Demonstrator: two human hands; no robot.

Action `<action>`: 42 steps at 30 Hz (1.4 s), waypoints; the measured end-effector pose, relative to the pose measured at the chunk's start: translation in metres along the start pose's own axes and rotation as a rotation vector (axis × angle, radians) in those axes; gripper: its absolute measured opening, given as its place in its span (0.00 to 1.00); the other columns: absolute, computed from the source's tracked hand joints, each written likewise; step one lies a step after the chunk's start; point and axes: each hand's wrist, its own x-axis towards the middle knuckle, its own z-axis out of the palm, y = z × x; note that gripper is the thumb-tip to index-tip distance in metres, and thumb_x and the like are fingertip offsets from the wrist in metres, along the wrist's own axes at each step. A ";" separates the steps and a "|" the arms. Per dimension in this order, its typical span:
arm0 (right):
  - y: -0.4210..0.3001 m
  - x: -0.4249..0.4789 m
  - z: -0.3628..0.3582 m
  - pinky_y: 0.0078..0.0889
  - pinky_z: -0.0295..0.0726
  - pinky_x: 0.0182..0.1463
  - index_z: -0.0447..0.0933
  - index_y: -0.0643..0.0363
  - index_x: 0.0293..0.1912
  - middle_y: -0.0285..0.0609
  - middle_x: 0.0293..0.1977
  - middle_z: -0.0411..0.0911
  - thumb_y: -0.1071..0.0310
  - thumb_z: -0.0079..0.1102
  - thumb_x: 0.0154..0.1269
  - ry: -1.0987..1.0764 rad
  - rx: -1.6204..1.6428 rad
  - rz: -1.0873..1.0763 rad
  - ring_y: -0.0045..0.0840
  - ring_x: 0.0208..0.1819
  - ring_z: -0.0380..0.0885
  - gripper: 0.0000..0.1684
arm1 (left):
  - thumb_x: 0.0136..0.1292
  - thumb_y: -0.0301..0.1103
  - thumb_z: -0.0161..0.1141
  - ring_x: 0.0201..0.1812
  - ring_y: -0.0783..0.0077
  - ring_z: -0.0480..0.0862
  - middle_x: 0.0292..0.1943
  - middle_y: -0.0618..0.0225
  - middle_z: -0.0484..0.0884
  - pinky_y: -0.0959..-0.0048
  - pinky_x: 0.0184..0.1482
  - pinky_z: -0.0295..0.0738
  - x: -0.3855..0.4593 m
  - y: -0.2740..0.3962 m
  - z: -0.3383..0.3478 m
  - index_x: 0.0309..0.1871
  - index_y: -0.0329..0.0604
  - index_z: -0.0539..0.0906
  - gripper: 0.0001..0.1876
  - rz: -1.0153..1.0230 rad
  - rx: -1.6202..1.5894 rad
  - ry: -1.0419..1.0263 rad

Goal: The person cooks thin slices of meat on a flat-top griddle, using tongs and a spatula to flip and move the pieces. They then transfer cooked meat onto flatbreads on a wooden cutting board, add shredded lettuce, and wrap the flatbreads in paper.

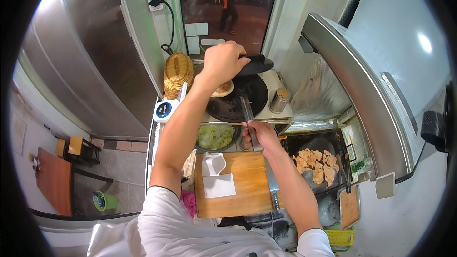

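My left hand (pixel 224 61) grips a black lid (pixel 257 66), raised and tilted above the far side of a round black griddle (pixel 230 109). On the griddle's left lies a round browned flatbread (pixel 224 89), partly hidden by my left forearm. Metal tongs (pixel 246 104) are in my right hand (pixel 264 136), their far end over the middle of the pan. Below my hands, a bowl of shredded lettuce (pixel 216 137) sits under the griddle's ledge. White paper sleeves (pixel 219 185) lie on a wooden cutting board (pixel 250 192) closer to me.
Pieces of cooked meat (pixel 317 164) lie on a dark flat pan at right, below a hinged steel cover (pixel 342 71). A shaker (pixel 280 100) stands right of the griddle, a wicker basket (pixel 177 73) left. A knife (pixel 274 189) rests along the board's right edge.
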 end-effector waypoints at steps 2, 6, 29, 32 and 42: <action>0.003 0.004 0.002 0.27 0.72 0.23 0.77 0.62 0.41 0.42 0.24 0.80 0.63 0.53 0.69 0.004 0.004 0.097 0.22 0.19 0.74 0.11 | 0.56 0.42 0.68 0.41 0.55 0.84 0.35 0.62 0.84 0.60 0.43 0.78 -0.006 0.002 0.001 0.37 0.44 0.88 0.12 0.025 0.001 -0.023; 0.000 0.026 0.024 0.25 0.74 0.25 0.77 0.63 0.41 0.41 0.27 0.80 0.62 0.54 0.68 -0.131 -0.081 0.093 0.20 0.22 0.74 0.13 | 0.55 0.41 0.68 0.41 0.53 0.84 0.35 0.62 0.84 0.59 0.43 0.78 -0.019 0.012 0.008 0.37 0.44 0.88 0.12 0.020 -0.010 -0.042; 0.204 -0.212 -0.248 0.25 0.73 0.26 0.75 0.61 0.34 0.40 0.23 0.80 0.68 0.53 0.70 0.422 -0.639 -0.096 0.21 0.21 0.75 0.09 | 0.55 0.28 0.69 0.53 0.61 0.81 0.49 0.57 0.83 0.66 0.58 0.74 -0.344 0.091 0.211 0.55 0.34 0.76 0.24 -0.748 -0.650 -0.170; 0.204 -0.196 -0.304 0.45 0.78 0.33 0.76 0.64 0.35 0.53 0.24 0.80 0.60 0.57 0.66 0.691 -1.197 -0.294 0.46 0.25 0.80 0.15 | 0.49 0.28 0.66 0.62 0.52 0.73 0.55 0.54 0.77 0.58 0.67 0.63 -0.401 0.109 0.220 0.55 0.37 0.75 0.27 -0.222 -0.069 -0.364; 0.202 -0.174 -0.381 0.49 0.80 0.44 0.80 0.63 0.45 0.54 0.40 0.77 0.53 0.67 0.59 0.673 -1.679 -0.327 0.49 0.43 0.78 0.23 | 0.51 0.36 0.69 0.63 0.47 0.71 0.61 0.49 0.73 0.54 0.64 0.66 -0.464 0.181 0.196 0.55 0.37 0.77 0.27 -0.365 -0.070 -0.514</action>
